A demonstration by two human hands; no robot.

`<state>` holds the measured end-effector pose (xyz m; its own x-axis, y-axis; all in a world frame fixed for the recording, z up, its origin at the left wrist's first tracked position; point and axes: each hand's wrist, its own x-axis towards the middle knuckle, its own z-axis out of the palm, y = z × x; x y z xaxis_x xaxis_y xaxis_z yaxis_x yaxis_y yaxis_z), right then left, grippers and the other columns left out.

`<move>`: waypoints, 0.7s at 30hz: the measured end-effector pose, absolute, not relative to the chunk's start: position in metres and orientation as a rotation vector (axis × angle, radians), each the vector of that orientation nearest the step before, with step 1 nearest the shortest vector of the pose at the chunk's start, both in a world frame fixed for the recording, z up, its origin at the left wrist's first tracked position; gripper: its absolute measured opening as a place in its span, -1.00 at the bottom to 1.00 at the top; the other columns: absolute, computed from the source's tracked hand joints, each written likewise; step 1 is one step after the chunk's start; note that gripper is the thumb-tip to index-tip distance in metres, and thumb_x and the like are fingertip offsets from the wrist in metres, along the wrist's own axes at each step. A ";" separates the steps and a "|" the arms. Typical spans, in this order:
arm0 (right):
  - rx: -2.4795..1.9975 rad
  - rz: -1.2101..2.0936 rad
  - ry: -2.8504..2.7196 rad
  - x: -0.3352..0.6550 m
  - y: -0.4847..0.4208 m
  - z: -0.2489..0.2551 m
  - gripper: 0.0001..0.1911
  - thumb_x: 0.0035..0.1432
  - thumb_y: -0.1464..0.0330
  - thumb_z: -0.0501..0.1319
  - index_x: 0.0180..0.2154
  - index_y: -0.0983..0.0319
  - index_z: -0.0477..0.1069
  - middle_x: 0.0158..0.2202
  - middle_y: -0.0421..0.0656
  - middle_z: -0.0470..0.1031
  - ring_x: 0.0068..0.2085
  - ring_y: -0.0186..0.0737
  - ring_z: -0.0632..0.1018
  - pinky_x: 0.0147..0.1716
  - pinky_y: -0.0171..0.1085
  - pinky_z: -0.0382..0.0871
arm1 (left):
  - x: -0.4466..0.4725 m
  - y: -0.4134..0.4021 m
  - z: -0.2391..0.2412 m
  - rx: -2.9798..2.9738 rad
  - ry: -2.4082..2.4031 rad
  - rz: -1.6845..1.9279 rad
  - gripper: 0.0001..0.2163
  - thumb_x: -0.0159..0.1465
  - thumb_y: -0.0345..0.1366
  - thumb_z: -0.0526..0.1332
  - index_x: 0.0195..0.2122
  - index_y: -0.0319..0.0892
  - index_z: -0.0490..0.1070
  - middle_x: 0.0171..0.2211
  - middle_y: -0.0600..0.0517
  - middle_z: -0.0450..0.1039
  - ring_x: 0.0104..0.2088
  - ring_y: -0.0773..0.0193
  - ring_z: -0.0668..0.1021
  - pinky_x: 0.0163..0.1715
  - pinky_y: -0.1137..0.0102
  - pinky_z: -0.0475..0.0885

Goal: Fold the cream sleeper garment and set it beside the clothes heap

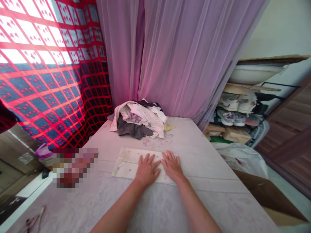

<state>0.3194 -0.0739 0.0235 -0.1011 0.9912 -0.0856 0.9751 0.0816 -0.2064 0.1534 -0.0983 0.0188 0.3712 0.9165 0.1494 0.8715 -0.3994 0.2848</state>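
Observation:
A cream cloth [126, 165] with small printed hearts lies folded into a flat rectangle on the pale flowered table cover [204, 200]. My left hand [147, 170] rests flat on its middle, fingers spread. Close beside it, my right hand [172, 165] presses flat on the cloth's right part, fingers stretched forward. The thumb side of each hand nearly meets the other. Part of the cloth is hidden under both palms. Beyond the hands sits a heap of crumpled clothes [143, 119] in pink, white and dark grey.
Purple curtains [175, 58] hang behind the table, and a red checked curtain [60, 97] hangs at the left. On the right stands a rack with shoes [230, 117] and boxes [235, 134]. A blurred-out reddish item [77, 168] lies near the left edge.

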 end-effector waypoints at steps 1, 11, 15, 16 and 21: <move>-2.064 0.323 -2.259 0.320 -0.073 0.024 -0.46 0.33 0.19 -0.21 0.29 0.11 0.04 0.37 -0.11 -0.10 0.35 -0.17 -0.08 0.26 0.05 -0.26 | 0.153 -0.098 0.020 2.459 1.624 0.418 -0.58 0.30 0.02 0.00 0.17 0.19 0.25 0.28 0.01 0.15 0.29 -0.08 0.12 0.20 -0.18 -0.11; -2.242 0.147 -2.088 0.313 -0.076 0.021 -0.42 0.32 0.13 -0.22 0.29 0.15 0.04 0.35 -0.01 -0.04 0.34 -0.02 -0.03 0.20 0.12 -0.16 | 0.151 -0.103 0.020 2.375 1.788 0.351 -0.39 0.26 0.15 -0.05 0.27 -0.01 0.13 0.32 -0.10 0.03 0.31 -0.07 0.07 0.23 -0.12 -0.18; -2.229 0.167 -2.089 0.314 -0.075 0.020 -0.43 0.32 0.14 -0.22 0.29 0.13 0.05 0.35 -0.03 -0.04 0.33 -0.03 -0.02 0.19 0.11 -0.11 | 0.115 -0.111 0.023 2.351 1.901 0.332 -0.39 0.26 0.16 -0.06 0.25 0.00 0.17 0.32 -0.09 0.04 0.31 -0.05 0.08 0.23 -0.11 -0.18; -2.225 0.167 -2.086 0.314 -0.075 0.020 -0.43 0.32 0.14 -0.22 0.28 0.13 0.06 0.35 -0.03 -0.03 0.33 -0.03 -0.01 0.19 0.11 -0.10 | 0.102 -0.113 0.024 2.344 1.924 0.317 -0.40 0.26 0.15 -0.05 0.25 -0.02 0.18 0.32 -0.10 0.04 0.31 -0.05 0.08 0.23 -0.10 -0.16; -2.198 0.140 -2.085 0.313 -0.079 0.023 -0.43 0.32 0.14 -0.22 0.27 0.16 0.10 0.34 -0.01 0.01 0.32 -0.01 0.02 0.19 0.11 -0.08 | 0.053 -0.124 0.025 2.310 2.015 0.328 -0.45 0.29 0.08 -0.03 0.26 -0.01 0.15 0.31 -0.08 0.07 0.29 -0.01 0.14 0.21 -0.03 -0.01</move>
